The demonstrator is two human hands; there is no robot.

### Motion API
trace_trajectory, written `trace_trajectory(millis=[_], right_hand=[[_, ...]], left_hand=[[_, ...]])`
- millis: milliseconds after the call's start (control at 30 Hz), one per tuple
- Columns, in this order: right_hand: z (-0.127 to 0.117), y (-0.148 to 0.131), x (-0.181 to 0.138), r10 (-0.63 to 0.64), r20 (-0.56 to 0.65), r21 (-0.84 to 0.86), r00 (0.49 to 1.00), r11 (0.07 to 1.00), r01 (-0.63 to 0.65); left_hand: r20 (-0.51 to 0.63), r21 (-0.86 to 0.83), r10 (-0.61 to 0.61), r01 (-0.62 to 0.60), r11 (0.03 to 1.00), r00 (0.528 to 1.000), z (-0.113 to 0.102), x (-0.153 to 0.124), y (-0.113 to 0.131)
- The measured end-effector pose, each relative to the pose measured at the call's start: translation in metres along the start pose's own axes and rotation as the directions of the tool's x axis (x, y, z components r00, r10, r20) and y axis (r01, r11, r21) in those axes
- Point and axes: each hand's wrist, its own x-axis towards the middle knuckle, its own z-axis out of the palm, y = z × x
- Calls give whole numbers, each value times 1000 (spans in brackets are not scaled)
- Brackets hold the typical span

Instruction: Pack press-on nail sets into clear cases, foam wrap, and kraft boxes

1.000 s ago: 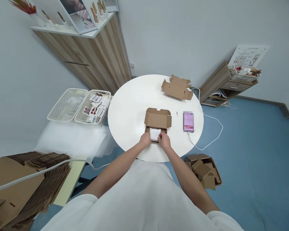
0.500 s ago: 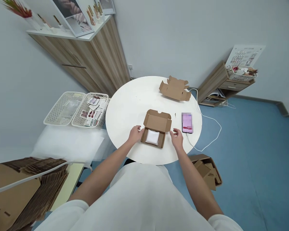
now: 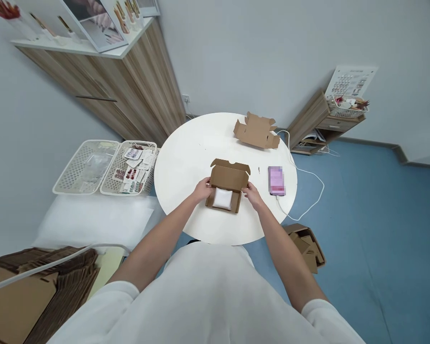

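Note:
A small brown cardboard box (image 3: 229, 174) lies on the round white table, its lid standing up and tilted back. Inside its tray rests a white padded packet (image 3: 222, 198). At the left side of the lid, my left hand (image 3: 201, 189) has its fingers closed on the edge, the fingertips partly behind the cardboard. My right hand (image 3: 252, 196) grips the lid's right side in the same way, with some fingers hidden.
On the white table (image 3: 179, 162), a flattened cardboard box (image 3: 257, 131) lies at the back and a cabled phone (image 3: 276, 180) at the right. White baskets (image 3: 105, 167) with cards stand left, above stacked cardboard (image 3: 71, 286). A carton of cardboard (image 3: 306, 246) sits on the floor.
Both hands have closed in on the sides of the box lid, and the lid is tipped further upright. The whole view has shifted slightly.

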Motion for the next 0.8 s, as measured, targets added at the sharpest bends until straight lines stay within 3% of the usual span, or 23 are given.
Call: trace_trajectory(millis=[133,333,600,800], right_hand=[[5,9,-20,-137,23,-159,990,977,139],[14,32,-44,-231,40,-358,972,905,230],[17,48,-67,-229,87,-279,970,929,244],[19,49,-78,-211,122,-313,970,919,240]], left_hand=[[40,112,72,-77,991,997,-10,-15,-9],[109,271,166,-190,944,980,-14,-41,-22],[154,437,133,-188,880,979,-29,-56,-41],[263,297,125,-203,933,957,-27,-58,-46]])
